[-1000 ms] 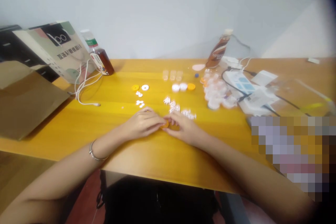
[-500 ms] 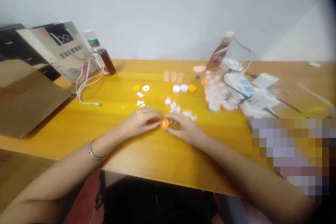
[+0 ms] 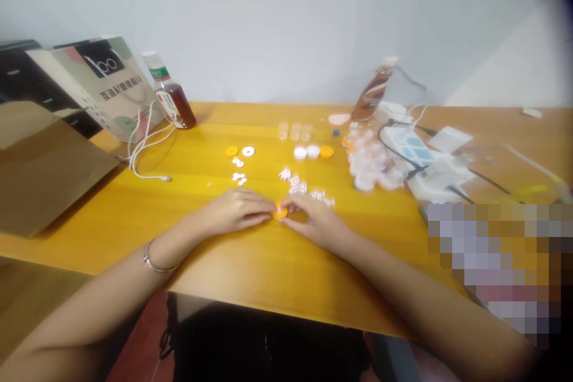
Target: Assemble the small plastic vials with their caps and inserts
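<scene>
My left hand (image 3: 235, 212) and my right hand (image 3: 313, 218) meet at the middle of the yellow wooden table (image 3: 250, 262). Both pinch a small orange round cap (image 3: 280, 213) between their fingertips, low over the tabletop. A silver bangle (image 3: 154, 259) circles my left wrist. Just beyond my right hand lie several small white plastic pieces (image 3: 304, 188). Farther back sit an orange ring (image 3: 231, 151) and a white ring (image 3: 248, 150), then two white caps and an orange cap (image 3: 326, 151).
A brown bottle (image 3: 172, 98), a paper bag (image 3: 101, 86) and a white cable (image 3: 143, 149) stand at the back left, with a brown envelope (image 3: 45, 179) beside them. Another bottle (image 3: 373, 92), a heap of small white pots (image 3: 369, 161), a power strip (image 3: 412, 146) and clear bags fill the right.
The orange cap showed more openly between my fingertips half a second ago; now the fingers of both hands are closed tighter around it. My hands stay at the same spot.
</scene>
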### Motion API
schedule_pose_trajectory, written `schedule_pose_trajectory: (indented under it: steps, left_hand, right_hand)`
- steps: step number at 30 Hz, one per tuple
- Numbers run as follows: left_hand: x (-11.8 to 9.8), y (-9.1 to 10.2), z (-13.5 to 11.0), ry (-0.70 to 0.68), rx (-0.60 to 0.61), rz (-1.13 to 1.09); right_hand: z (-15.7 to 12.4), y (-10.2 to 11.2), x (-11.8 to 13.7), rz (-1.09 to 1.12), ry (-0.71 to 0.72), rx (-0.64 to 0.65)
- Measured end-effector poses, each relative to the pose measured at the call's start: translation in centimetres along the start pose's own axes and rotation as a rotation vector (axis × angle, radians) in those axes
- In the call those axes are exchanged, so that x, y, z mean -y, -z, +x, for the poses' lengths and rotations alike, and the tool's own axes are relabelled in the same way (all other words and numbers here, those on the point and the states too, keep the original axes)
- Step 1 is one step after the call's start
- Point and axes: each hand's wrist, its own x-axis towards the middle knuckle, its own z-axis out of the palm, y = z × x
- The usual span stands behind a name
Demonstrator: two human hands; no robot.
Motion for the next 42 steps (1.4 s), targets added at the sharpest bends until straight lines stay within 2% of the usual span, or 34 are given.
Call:
schedule_pose_trajectory:
  steps: [8, 14, 20, 27, 31, 36, 42]
  left_hand:
    - [-0.1, -0.1, 0.0, -0.006, -0.013, 0.038]
    - [-1.1, -0.4, 1.1, 0.058, -0.115, 0.033]
    - [-1.7, -1.4, 1.9, 0.123, -0.067, 0.149]
    - [-2.1, -1.5, 2.0, 0.202, -0.155, 0.015]
    - [-1.5, -1.1, 1.7, 0.184, -0.218, -0.057]
    - [-1.1, -1.1, 1.4, 0.134, -0.180, -0.072]
    - [-1.6, -1.4, 1.6, 0.122, -0.197, -0.044]
  right_hand:
    - [0.0, 0.0, 0.1, -0.012, -0.017, -0.001]
    - [0.0, -0.1, 0.4, -0.026, -0.072, 0.000]
    - [0.1, -0.4, 0.5, 0.009, -0.082, -0.019]
    - [0.1, -0.5, 0.5, 0.035, -0.081, -0.001]
    - [0.0, -0.4, 0.5, 0.050, -0.106, 0.002]
    - [0.0, -0.2, 0.7, 0.057, -0.111, 0.002]
    - [0.0, -0.2, 0.6, 0.055, -0.104, 0.017]
